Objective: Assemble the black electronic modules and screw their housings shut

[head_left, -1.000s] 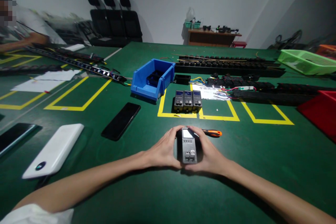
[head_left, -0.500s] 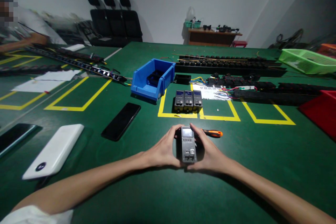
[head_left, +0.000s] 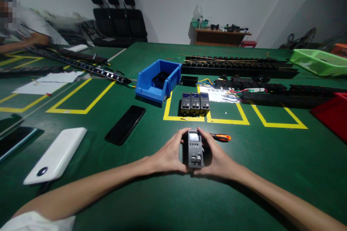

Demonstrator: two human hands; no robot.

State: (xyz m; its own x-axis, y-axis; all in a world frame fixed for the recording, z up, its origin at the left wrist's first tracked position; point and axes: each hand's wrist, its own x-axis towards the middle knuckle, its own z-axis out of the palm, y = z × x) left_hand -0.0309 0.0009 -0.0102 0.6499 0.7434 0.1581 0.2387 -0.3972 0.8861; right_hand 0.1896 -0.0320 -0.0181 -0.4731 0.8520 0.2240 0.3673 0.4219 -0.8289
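Note:
A grey electronic module (head_left: 195, 151) with a small screen, a row of buttons and ports stands between my hands at the middle of the table. My left hand (head_left: 171, 153) grips it from the left, thumb and fingers curved round its ends. From the right, my right hand (head_left: 215, 155) closes on the same module. Behind my right fingers lies a screwdriver (head_left: 222, 137) with an orange and black handle, its front part hidden. Three similar modules (head_left: 195, 103) stand in a row farther back, inside yellow tape.
Beyond are a blue bin (head_left: 154, 88), black module strips (head_left: 238, 70) with wires, and a paper sheet (head_left: 215, 94). Left lie a black phone (head_left: 125, 124), a white power bank (head_left: 55, 155) and another phone (head_left: 16, 140). A red bin (head_left: 332, 119) and green basket (head_left: 318, 62) stand right. A co-worker's arm (head_left: 35, 39) shows far left.
Both hands keep hold of the grey module in nearly the same place. The view has shifted very slightly.

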